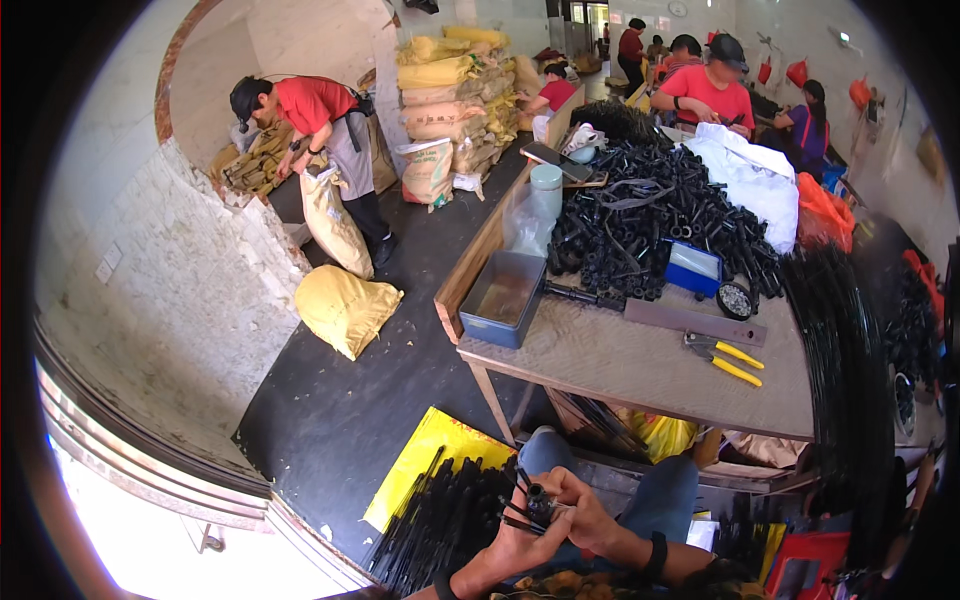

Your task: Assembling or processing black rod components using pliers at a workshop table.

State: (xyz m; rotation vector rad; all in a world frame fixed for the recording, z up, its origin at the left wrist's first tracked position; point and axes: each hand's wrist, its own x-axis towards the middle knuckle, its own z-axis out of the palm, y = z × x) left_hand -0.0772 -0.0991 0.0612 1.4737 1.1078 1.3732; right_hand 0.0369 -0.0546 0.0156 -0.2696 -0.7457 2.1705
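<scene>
Above my lap, my left hand (520,545) is closed around a small black fitting with thin black rods (538,502) sticking out of it. My right hand (588,512) meets it from the other side, thumb and fingers pinched together at the fitting. Whatever lies between those right fingertips is too small to make out. Beside my left forearm, a thick bundle of black rods (450,520) lies partly over a yellow sheet (425,455) on the floor.
Ahead is a worktable (600,350) with a pile of black fittings (640,220), yellow-handled pliers (725,358), a flat metal bar (690,322), a grey-blue bin (505,298) and a blue box (693,270). Long black rods (835,350) hang at its right. Co-workers and stacked sacks (450,100) stand farther off.
</scene>
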